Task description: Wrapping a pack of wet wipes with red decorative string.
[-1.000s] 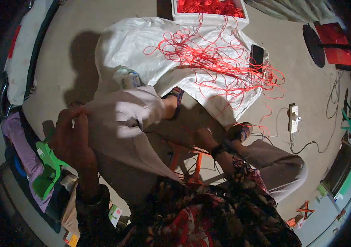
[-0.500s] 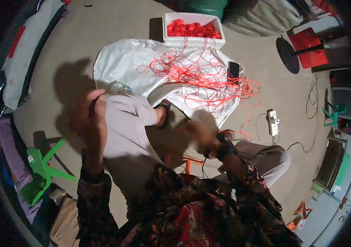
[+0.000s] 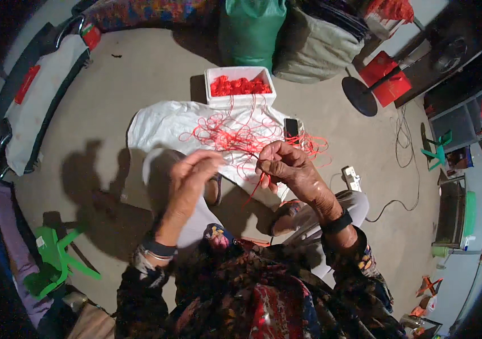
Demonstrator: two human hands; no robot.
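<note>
My right hand [image 3: 293,170] pinches a thin red cord between thumb and fingertips. A short end of this cord [image 3: 250,195] dangles below the fingers. To its left is my left hand [image 3: 191,179], a little blurred, its fingers stretched toward the right hand with nothing visible in them. Beyond both hands, a loose tangle of red cord [image 3: 218,133] lies spread over a white woven sheet [image 3: 156,125]. Strands run from the tangle up into a white foam box [image 3: 240,100] holding bundled red cord [image 3: 235,86].
A black phone [image 3: 291,129] rests on the sheet's right side. Right of my knee lies a white power strip [image 3: 351,178] with a cable. A green stool [image 3: 54,254] stands at left. Farther back are a green sack [image 3: 251,34], a pale sack [image 3: 314,48] and a fan base [image 3: 359,96].
My left hand has come in from the far left toward the middle. My right hand has risen from near my lap, now showing the cord in its fingers. The view has tilted up.
</note>
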